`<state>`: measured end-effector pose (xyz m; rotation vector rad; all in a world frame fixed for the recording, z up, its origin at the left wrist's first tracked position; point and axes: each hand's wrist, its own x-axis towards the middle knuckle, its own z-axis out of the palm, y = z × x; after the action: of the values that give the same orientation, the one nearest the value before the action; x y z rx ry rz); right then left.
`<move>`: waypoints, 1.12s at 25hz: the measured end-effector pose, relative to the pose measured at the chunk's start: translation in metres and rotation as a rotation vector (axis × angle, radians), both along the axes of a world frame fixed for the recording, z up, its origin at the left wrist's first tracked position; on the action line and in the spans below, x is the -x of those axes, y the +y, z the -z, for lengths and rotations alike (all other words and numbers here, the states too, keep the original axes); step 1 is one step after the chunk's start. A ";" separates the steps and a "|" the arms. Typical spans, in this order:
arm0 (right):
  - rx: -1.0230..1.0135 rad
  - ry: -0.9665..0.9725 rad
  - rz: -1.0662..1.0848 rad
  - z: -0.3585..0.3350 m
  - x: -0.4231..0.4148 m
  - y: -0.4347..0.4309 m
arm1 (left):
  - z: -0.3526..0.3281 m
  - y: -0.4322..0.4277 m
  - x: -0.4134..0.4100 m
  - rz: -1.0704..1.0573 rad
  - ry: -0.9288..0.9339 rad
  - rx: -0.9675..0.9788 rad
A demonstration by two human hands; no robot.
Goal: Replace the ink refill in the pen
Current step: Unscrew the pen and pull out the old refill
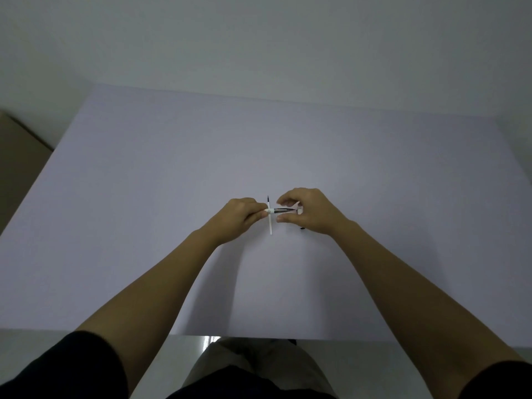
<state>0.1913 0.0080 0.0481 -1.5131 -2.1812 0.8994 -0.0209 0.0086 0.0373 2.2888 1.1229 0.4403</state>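
My left hand (241, 216) grips a white pen barrel (268, 211), of which only the end shows past my fingers. A thin dark refill (283, 210) sticks out of that end, pointing right towards my right hand (309, 213). Its fingers curl around the far end of the refill and pinch a small white pen piece (300, 210). Both hands hover just above the white table (259, 145). A second, white refill with a black tip (270, 226) lies on the table below, pointing away from me.
A small black part (302, 228) peeks out on the table under my right hand. A brown box (17, 156) stands off the table's left edge. The near table edge (259, 336) runs just above my lap.
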 end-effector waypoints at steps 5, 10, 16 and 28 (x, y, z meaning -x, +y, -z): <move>-0.014 -0.027 -0.053 -0.003 0.001 -0.002 | -0.003 -0.002 0.000 0.003 0.021 -0.017; 0.106 0.017 0.034 -0.006 0.003 -0.007 | -0.007 -0.006 0.000 0.000 0.002 -0.020; 0.076 0.119 0.112 -0.008 0.003 -0.006 | -0.009 -0.006 -0.002 -0.017 0.004 -0.029; 0.139 0.209 0.123 -0.007 0.003 -0.007 | -0.014 -0.009 0.001 -0.024 0.001 -0.034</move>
<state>0.1883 0.0011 0.0555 -1.5211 -1.8919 1.1319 -0.0222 -0.0008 0.0513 2.3073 1.1528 0.4706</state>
